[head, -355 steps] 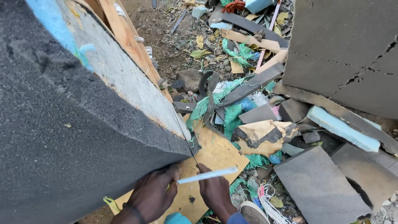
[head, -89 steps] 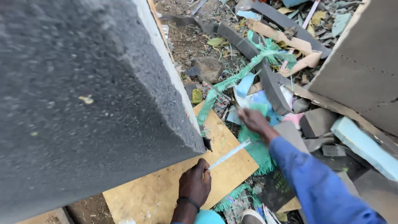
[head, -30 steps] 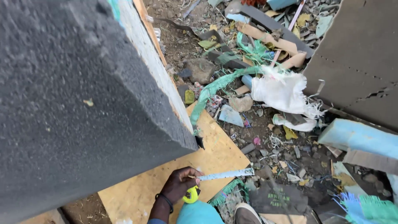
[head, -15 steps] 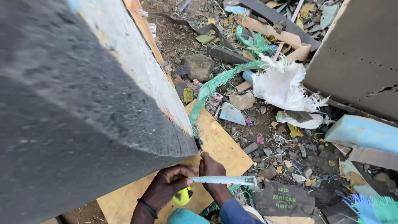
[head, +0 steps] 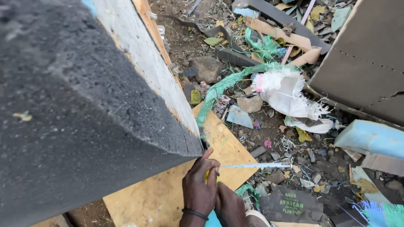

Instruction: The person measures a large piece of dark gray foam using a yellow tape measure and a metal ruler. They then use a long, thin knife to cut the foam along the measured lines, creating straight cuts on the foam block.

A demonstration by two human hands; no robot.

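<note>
Low in frame, a dark scrap with pale printed lettering (head: 290, 204) lies on the ground just right of both hands. Left hand (head: 200, 189) is curled shut around a yellow tape measure (head: 207, 175), knuckles up, beside the lower corner of the grey foam block (head: 84, 126). Right hand (head: 229, 206) sits against it, grip not discernible. Tape blade (head: 256, 165) extends right, long axis near horizontal, past the plywood sheet's (head: 168, 197) right edge.
</note>
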